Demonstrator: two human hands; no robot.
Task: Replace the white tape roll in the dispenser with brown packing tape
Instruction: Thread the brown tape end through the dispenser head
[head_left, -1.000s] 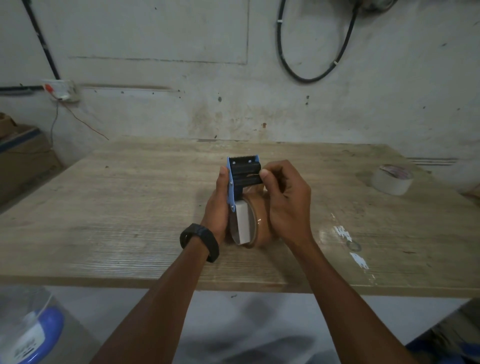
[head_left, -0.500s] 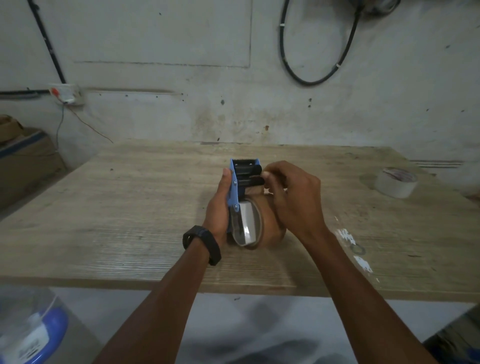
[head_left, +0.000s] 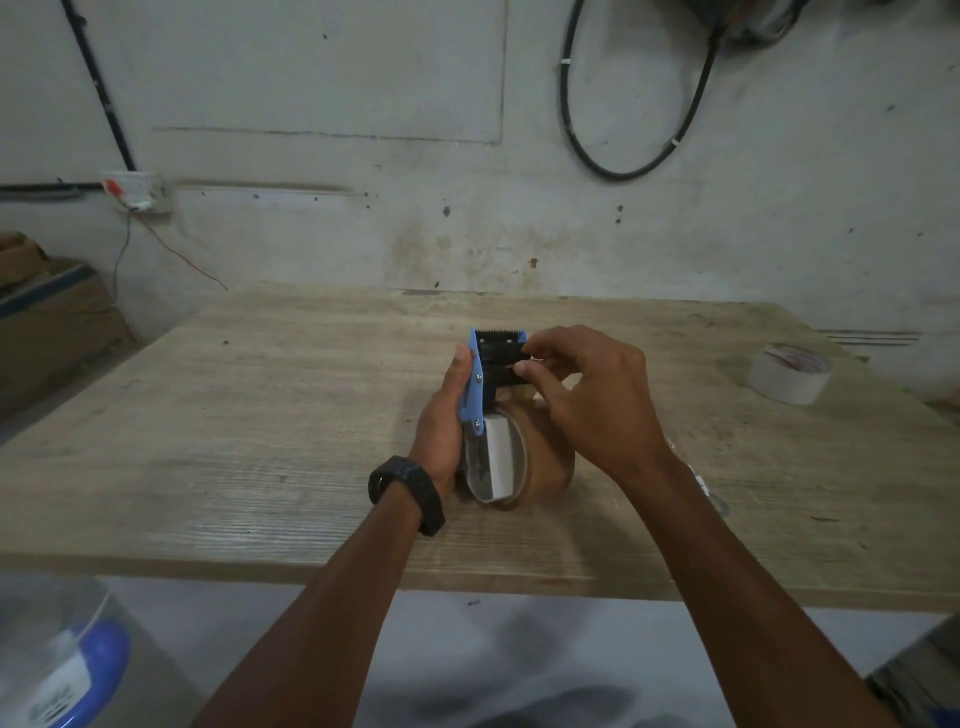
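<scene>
In the middle of the frame, above the wooden table (head_left: 260, 441), the dispenser (head_left: 498, 364) is held nearly upright, its toothed cutting edge at the top and its blue side plate facing left. The brown tape (head_left: 550, 467) sits in the lower part of the dispenser, its white inner core turned toward the camera and its lower edge close to the tabletop; whether it touches the wood cannot be told. The left hand (head_left: 441, 421) grasps the dispenser from the left, with the thumb laid along the blue plate and the fingers hidden behind it. A black wristband (head_left: 408, 493) is on that wrist. The right hand (head_left: 592, 400) reaches in from the right with curled fingers, its thumb and forefinger pinching at the black front part just below the cutter; whether a tape end lies between them cannot be told. The white tape roll (head_left: 789, 376) lies flat on the table at the right of the frame, well apart from the hands. A black cable (head_left: 571, 140) hangs in a loop on the wall at the upper right, and a wall socket (head_left: 137, 189) is at the left.
</scene>
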